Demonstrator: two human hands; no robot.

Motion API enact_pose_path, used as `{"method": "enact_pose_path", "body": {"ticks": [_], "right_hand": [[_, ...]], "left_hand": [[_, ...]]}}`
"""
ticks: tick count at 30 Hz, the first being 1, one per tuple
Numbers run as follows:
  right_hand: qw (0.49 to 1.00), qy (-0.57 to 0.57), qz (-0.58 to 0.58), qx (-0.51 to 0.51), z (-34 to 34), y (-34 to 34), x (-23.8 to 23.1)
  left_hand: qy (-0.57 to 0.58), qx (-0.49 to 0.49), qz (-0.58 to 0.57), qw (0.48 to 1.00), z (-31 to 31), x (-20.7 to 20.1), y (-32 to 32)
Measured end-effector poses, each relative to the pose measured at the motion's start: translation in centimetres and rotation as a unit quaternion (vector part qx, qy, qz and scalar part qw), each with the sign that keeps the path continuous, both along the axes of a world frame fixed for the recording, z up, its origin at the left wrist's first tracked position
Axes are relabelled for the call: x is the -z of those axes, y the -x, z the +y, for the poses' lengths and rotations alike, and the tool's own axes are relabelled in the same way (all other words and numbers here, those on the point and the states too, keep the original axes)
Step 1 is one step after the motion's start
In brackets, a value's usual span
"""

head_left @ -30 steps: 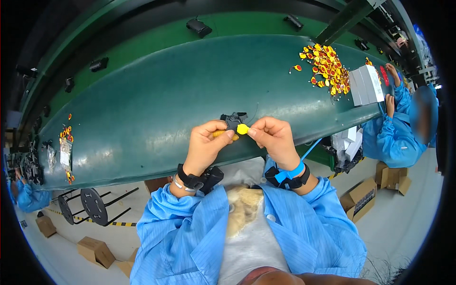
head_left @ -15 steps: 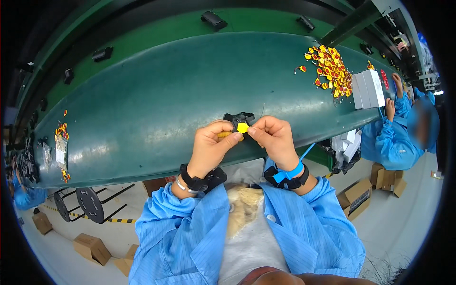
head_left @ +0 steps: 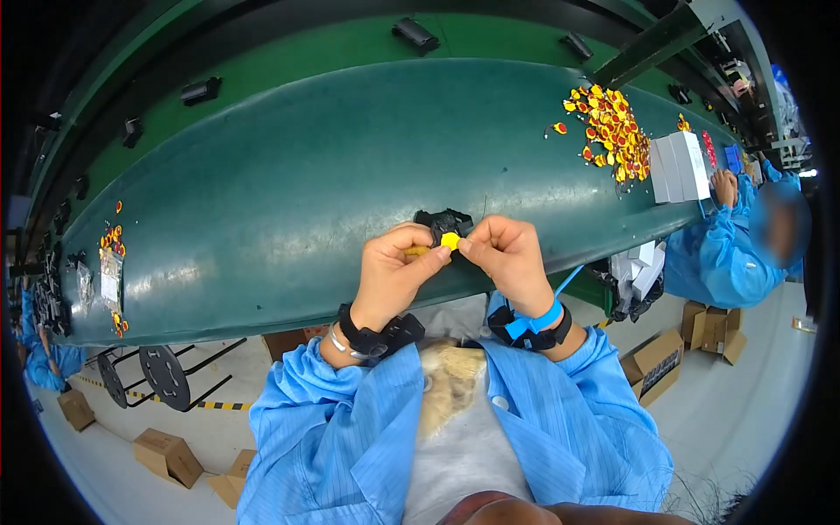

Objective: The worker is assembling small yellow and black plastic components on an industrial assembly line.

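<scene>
We were on a factory assembly line. A long green conveyor belt ran past the workstation, carrying a heap of small yellow and red parts and white boxes. A co-worker in a blue smock worked further along. Cardboard cartons and a black stool stood on the grey floor.

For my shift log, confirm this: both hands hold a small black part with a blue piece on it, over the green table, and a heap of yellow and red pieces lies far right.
Not quite: the head view shows the piece on the black part is yellow, not blue. Otherwise right: left hand and right hand hold it over the green table, the heap far right.
</scene>
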State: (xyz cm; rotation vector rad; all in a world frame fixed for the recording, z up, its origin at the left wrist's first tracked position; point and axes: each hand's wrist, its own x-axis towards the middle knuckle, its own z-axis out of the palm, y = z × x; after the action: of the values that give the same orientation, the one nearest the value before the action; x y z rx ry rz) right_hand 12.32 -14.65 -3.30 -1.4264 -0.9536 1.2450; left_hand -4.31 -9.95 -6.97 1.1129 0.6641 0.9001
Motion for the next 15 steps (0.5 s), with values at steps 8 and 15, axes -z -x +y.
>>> {"method": "enact_pose_path", "body": {"ticks": [8,15], "right_hand": [[0.998,0.018,-0.061,-0.025,0.1,-0.5,-0.6],[0.997,0.042,-0.016,-0.056,0.0,-0.7,-1.2]], "left_hand": [[0.019,-0.019,-0.009,1.000,-0.1,0.1,-0.5],[-0.002,0.011,0.004,1.000,0.3,0.0,-0.2]]}}
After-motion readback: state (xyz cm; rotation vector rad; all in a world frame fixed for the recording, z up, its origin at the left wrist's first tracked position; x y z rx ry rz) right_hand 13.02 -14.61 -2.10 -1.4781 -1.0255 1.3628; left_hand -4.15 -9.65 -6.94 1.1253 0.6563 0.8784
